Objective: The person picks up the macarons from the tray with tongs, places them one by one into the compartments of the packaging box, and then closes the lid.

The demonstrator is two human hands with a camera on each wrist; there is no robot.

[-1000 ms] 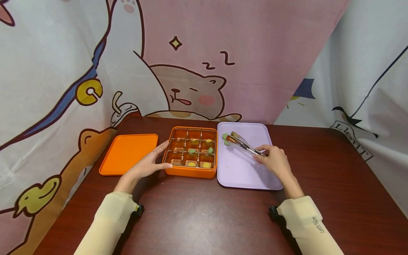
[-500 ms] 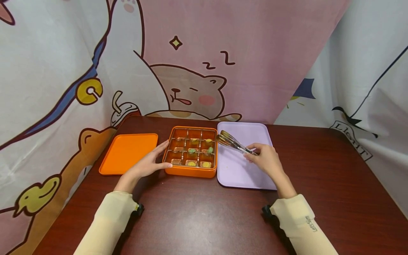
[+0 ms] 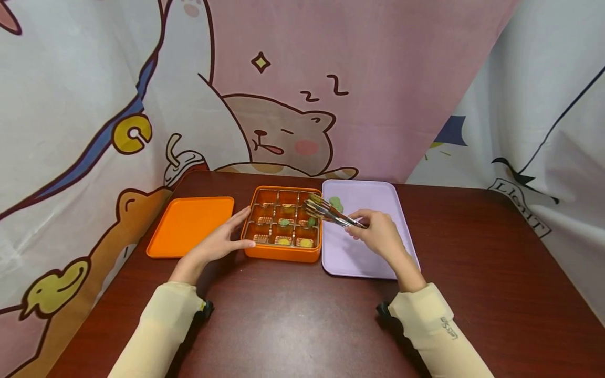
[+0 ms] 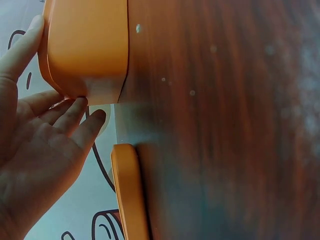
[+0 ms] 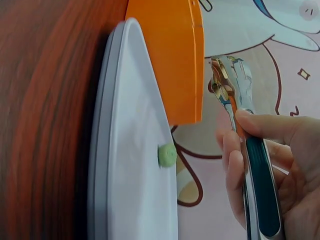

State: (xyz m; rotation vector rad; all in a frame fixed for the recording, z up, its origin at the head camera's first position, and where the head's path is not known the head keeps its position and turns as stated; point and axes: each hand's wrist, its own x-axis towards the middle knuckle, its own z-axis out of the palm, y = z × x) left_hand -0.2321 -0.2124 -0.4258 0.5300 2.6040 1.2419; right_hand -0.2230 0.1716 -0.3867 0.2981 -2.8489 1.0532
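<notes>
My right hand (image 3: 375, 236) grips metal tongs (image 3: 333, 214), whose tips hang over the right-hand compartments of an orange box (image 3: 283, 254). In the right wrist view the thumb and fingers close round the tongs' handles; I cannot tell what is between the tips. Spread fingers and thumb of my left hand (image 3: 215, 245) rest on the box's left side and front corner. A clear divided insert inside the box holds small yellow pieces (image 3: 306, 243) and green pieces (image 3: 283, 222) in some compartments. On the lilac tray (image 3: 364, 262) lies a small rounded green piece (image 5: 167, 155).
An orange lid (image 3: 189, 226), flat and square, lies left of the box, behind my left hand. The tray sits close along the box's right side. Behind the dark wooden table (image 3: 293, 320) hangs a cartoon-printed curtain (image 3: 368, 94).
My right hand has carried the tongs left, from the green pieces on the tray to above the box's right side. The left hand has stayed at the box.
</notes>
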